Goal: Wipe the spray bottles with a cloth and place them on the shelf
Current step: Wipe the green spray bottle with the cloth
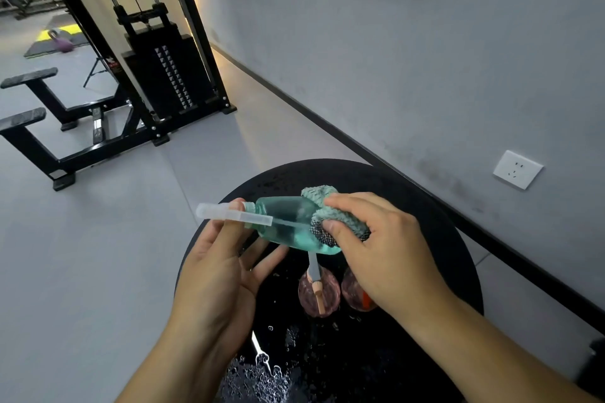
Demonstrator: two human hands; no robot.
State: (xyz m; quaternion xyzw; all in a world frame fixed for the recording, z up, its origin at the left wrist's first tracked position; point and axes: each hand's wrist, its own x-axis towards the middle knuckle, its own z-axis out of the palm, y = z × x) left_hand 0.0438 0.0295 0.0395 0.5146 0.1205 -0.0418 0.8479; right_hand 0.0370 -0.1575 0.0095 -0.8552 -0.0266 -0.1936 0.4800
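A teal spray bottle (288,222) with a clear cap lies sideways in the air above a round black table (442,239). My left hand (216,268) holds it at the neck and cap end, fingers around it. My right hand (376,239) grips a teal cloth (330,209) pressed against the bottle's base end. Two pinkish-red spray bottles (319,293) stand upright on the table below; the second (355,294) is partly hidden under my right wrist.
Water droplets (262,376) lie on the table's near side. A grey wall with a white socket (517,169) runs along the right. A black cable weight machine (163,75) and bench frames (39,137) stand on the grey floor to the left.
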